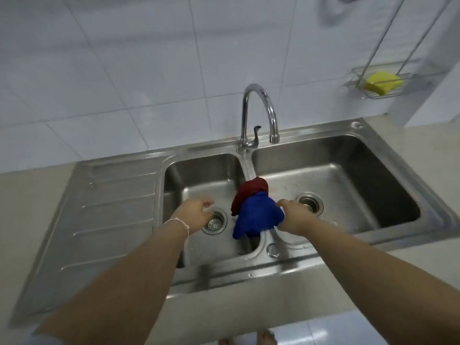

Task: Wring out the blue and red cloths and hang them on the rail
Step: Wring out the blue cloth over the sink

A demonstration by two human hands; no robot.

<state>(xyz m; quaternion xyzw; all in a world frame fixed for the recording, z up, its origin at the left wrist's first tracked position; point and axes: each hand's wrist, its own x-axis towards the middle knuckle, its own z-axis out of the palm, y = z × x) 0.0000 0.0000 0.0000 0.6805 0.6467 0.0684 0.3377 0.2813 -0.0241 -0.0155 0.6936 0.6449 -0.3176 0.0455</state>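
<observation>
A blue cloth (256,216) lies bunched over the divider between the two basins of a steel sink (398,235). A dark red cloth (251,189) sits just behind it on the same divider, touching it. My right hand (295,217) is at the blue cloth's right edge, fingers touching the fabric; whether it grips the cloth is unclear. My left hand (193,214) hovers over the left basin near its drain, fingers apart, holding nothing, a short gap left of the cloths. No rail is clearly in view.
A chrome tap (261,108) arches over the divider behind the cloths. A ribbed draining board (112,207) lies to the left. A wire rack (358,82) holding a yellow sponge (383,82) hangs on the tiled wall at upper right. Bare toes show at the bottom edge.
</observation>
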